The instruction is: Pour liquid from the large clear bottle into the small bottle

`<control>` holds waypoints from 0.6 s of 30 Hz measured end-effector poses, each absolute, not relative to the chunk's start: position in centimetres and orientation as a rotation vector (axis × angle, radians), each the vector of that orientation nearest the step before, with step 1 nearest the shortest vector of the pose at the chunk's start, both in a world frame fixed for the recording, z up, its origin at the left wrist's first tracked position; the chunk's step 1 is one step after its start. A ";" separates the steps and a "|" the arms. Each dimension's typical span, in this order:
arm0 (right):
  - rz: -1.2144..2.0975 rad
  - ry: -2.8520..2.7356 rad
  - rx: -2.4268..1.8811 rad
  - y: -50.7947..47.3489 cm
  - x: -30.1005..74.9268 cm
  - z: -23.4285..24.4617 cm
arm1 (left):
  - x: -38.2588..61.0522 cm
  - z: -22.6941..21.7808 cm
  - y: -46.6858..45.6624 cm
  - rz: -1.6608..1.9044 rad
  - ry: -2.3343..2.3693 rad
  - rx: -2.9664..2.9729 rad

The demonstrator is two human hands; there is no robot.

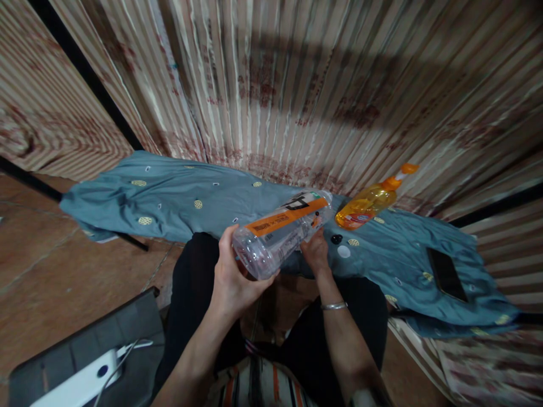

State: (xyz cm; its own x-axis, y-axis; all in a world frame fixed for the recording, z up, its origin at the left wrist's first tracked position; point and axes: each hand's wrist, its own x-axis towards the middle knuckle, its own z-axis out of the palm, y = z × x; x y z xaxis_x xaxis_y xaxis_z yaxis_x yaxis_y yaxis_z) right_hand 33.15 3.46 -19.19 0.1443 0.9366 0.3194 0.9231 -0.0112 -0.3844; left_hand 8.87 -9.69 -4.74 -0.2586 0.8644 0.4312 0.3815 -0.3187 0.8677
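Light: dim, warm, indoor, source out of frame | Shadow: broad dark band across upper corrugated metal wall [322,85] | Glare: soft highlights on clear plastic bottle [271,243] | Distortion: strong wide-angle bowing toward edges | Focus: slightly soft throughout, noticeable grain

Clear plastic bottle [271,243]: orange label strip [286,220] along side, dark printed characters, too blurred for reading. Near far end, big black characters [299,202], also not readable. Yellow detergent bottle [365,204]: small front label [352,219], text too small.
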 end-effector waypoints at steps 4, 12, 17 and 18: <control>0.158 -1.644 -1.977 3.4 32.6 -18.7 | 8.9 -4.6 -9.7 1.595 1.527 1.584; 0.183 -1.636 -1.929 3.3 32.8 -18.3 | 8.7 -4.3 -9.8 1.574 1.519 1.591; 0.220 -1.620 -1.961 3.1 32.6 -17.7 | 8.8 -4.5 -9.8 1.574 1.522 1.587; 0.226 -1.612 -1.977 3.1 32.5 -17.6 | 8.8 -4.5 -9.8 1.579 1.522 1.588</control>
